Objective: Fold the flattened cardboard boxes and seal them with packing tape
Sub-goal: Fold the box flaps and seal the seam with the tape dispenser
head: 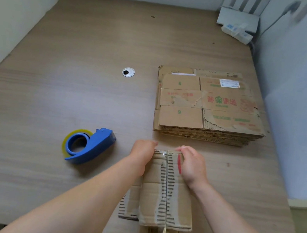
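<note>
Scene: A person works at a wood-grain table (76,62) boxed in by pale walls, seen from above the forearms.
Cardboard box (179,202): It lies at the near middle of the table, its long axis running near to far. Its near end reaches the table's near edge.
Seam: A strip of clear tape (165,183) runs down the middle of the top face, along the same near-far line, over torn and ribbed cardboard.
Left hand (141,154): It grips the box's far-left corner, fingers curled over the far edge.
Right hand (193,166): It clasps the far-right corner, fingers bent over the same edge, beside a red mark on the cardboard.
Tape dispenser (91,145): Blue, loaded with a yellowish roll, it lies on its side left of the box and apart from it, nose pointing far and right.
Stack of flattened boxes (209,107): It sits beyond the box on the right side, printed in red and green, with its edges ragged.
Cable hole (128,72): A round, metal-ringed opening lies left of the stack.
Far-right corner: A white power strip (237,31) rests by the wall.
</note>
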Tool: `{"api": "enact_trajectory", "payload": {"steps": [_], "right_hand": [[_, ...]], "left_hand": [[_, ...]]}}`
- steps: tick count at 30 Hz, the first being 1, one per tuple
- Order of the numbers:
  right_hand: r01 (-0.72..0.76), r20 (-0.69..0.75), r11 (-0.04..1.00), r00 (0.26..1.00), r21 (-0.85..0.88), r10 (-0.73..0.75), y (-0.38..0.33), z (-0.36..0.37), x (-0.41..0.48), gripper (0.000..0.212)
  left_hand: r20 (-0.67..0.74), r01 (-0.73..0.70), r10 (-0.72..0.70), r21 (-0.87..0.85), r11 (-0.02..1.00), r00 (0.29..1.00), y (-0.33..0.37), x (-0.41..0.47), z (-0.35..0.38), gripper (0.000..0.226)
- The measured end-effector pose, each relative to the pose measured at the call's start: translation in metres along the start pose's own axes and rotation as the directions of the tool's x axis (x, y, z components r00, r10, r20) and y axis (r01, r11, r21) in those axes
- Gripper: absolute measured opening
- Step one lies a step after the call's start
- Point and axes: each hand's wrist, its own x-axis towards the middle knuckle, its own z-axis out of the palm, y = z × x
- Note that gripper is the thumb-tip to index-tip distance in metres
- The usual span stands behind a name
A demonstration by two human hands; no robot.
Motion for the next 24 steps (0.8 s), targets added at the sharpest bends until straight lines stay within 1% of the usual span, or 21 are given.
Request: {"api": "enact_trajectory", "payload": {"steps": [1,2,3,4,5,6,7,9,11,12,13,14,15,16,17,18,19,20,21,23,24], "right_hand": [[-0.001,-0.01,1.0,1.0,0.012,0.001,0.0,0.0,-0.001,0.033],[0.003,-0.034,1.0,0.999,0.015,-0.002,0.001,0.0,-0.002,0.033],[0.009,-0.066,1.0,0.998,0.01,-0.008,0.003,0.0,-0.003,0.034],[0.016,-0.103,1.0,0.995,-0.001,-0.016,0.005,0.0,-0.004,0.034],[0.019,-0.139,1.0,0.99,-0.009,-0.02,0.007,0.0,-0.004,0.034],[0.014,-0.165,1.0,0.986,-0.021,-0.017,0.009,0.001,-0.005,0.034],[0.006,-0.177,0.999,0.984,-0.041,-0.013,0.011,0.002,-0.006,0.036],[0.01,-0.202,0.997,0.979,-0.078,-0.026,0.013,0.005,-0.012,0.042],[0.025,-0.215,0.994,0.975,-0.107,-0.048,0.017,0.004,-0.021,0.046],[0.029,-0.207,0.992,0.977,-0.125,-0.055,0.02,0.001,-0.027,0.045],[0.035,-0.198,0.989,0.978,-0.145,-0.064,0.024,-0.005,-0.033,0.04],[0.04,-0.197,0.986,0.978,-0.161,-0.072,0.029,-0.012,-0.039,0.034],[0.042,-0.214,0.985,0.974,-0.168,-0.078,0.034,-0.019,-0.045,0.029],[0.038,-0.246,0.984,0.966,-0.174,-0.08,0.04,-0.027,-0.053,0.026],[0.027,-0.281,0.983,0.957,-0.183,-0.078,0.044,-0.032,-0.061,0.027],[0.008,-0.312,0.983,0.948,-0.186,-0.067,0.049,-0.036,-0.07,0.027],[-0.013,-0.334,0.984,0.941,-0.175,-0.047,0.055,-0.039,-0.078,0.026],[-0.04,-0.354,0.986,0.935,-0.161,-0.02,0.059,-0.039,-0.088,0.027],[-0.069,-0.371,0.986,0.929,-0.15,0.009,0.063,-0.04,-0.096,0.029],[-0.119,-0.384,0.983,0.922,-0.141,0.057,0.066,-0.039,-0.11,0.033],[-0.139,-0.382,0.978,0.921,-0.155,0.071,0.066,-0.038,-0.115,0.034]], "left_hand": [[-0.009,-0.036,0.036,0.005,0.999,0.999,-0.004,-0.006,-0.005,0.045],[-0.026,-0.135,0.137,0.091,0.987,0.99,-0.011,-0.014,-0.01,0.06],[-0.015,-0.246,0.255,0.211,0.946,0.967,-0.023,-0.025,-0.016,0.074],[0.023,-0.346,0.357,0.315,0.884,0.934,-0.037,-0.038,-0.022,0.085],[0.093,-0.435,0.434,0.384,0.814,0.896,-0.05,-0.05,-0.027,0.089],[0.171,-0.493,0.466,0.41,0.767,0.868,-0.062,-0.059,-0.03,0.087],[0.228,-0.507,0.453,0.405,0.761,0.862,-0.072,-0.065,-0.032,0.084],[0.271,-0.475,0.398,0.35,0.807,0.876,-0.082,-0.068,-0.037,0.076],[0.319,-0.456,0.357,0.336,0.824,0.878,-0.077,-0.06,-0.045,0.067],[0.365,-0.455,0.327,0.352,0.818,0.872,-0.071,-0.055,-0.049,0.066],[0.416,-0.459,0.293,0.388,0.799,0.861,-0.064,-0.051,-0.052,0.068],[0.457,-0.475,0.262,0.448,0.757,0.85,-0.058,-0.047,-0.054,0.07],[0.467,-0.499,0.257,0.526,0.688,0.846,-0.051,-0.043,-0.055,0.069],[0.432,-0.52,0.3,0.607,0.601,0.851,-0.044,-0.04,-0.054,0.066],[0.364,-0.522,0.381,0.684,0.51,0.85,-0.04,-0.037,-0.054,0.063],[0.287,-0.504,0.469,0.742,0.442,0.835,-0.037,-0.035,-0.052,0.065],[0.232,-0.492,0.537,0.767,0.412,0.811,-0.036,-0.034,-0.048,0.069],[0.203,-0.503,0.581,0.757,0.418,0.788,-0.038,-0.035,-0.044,0.072],[0.193,-0.534,0.609,0.718,0.447,0.769,-0.042,-0.036,-0.039,0.074],[0.201,-0.595,0.625,0.612,0.521,0.754,-0.05,-0.034,-0.029,0.074],[0.203,-0.609,0.62,0.559,0.562,0.758,-0.052,-0.032,-0.025,0.071]]}}
